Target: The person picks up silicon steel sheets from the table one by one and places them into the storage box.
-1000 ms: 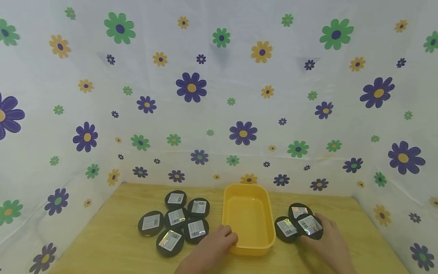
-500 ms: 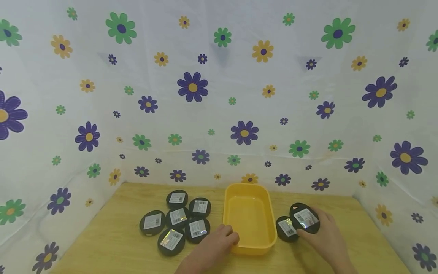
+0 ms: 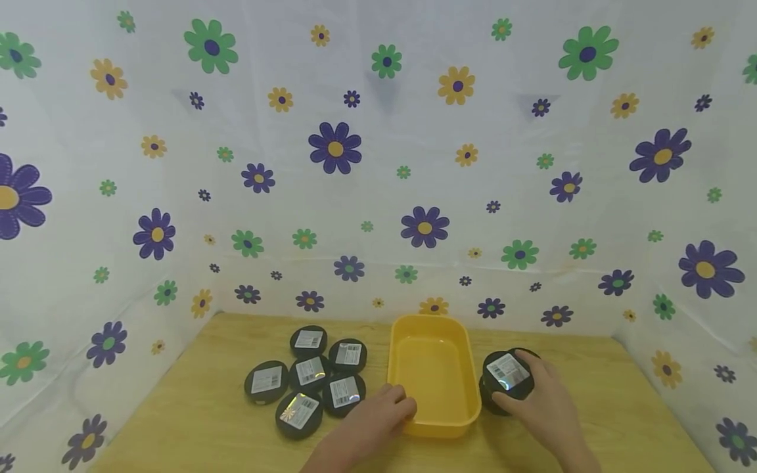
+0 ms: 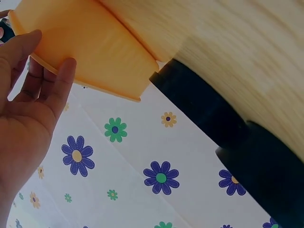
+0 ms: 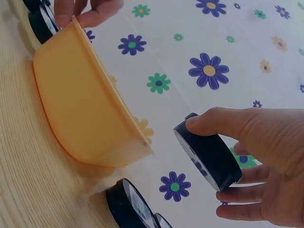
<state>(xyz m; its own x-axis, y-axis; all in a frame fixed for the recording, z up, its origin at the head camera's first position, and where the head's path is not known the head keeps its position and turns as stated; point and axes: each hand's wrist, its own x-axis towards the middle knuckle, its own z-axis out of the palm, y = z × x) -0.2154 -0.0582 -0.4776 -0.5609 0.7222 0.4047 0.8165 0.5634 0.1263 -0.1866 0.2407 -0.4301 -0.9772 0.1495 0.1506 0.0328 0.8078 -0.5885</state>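
Note:
My right hand (image 3: 544, 401) holds a flat round black container (image 3: 507, 374) by its sides, thumb on the near side and fingers on the far side. Its top carries a white barcode label with a shiny patch. In the right wrist view the held container (image 5: 209, 152) hangs raised and tilted, its pale, glossy underside showing. Below it stand two like containers (image 5: 123, 204), mostly covered in the head view. My left hand (image 3: 381, 414) pinches the near left rim of a yellow rectangular tub (image 3: 434, 374), thumb and fingers on either side of the rim in the left wrist view.
Several more labelled black round containers (image 3: 298, 414) lie clustered left of the tub, close to my left forearm. A white flower-print sheet (image 3: 378, 131) encloses the wooden table (image 3: 177, 420) at the back and both sides.
My right hand has lifted its container off toward the left, over the other two and nearer the tub. The left hand stays on the rim; the view has shifted slightly.

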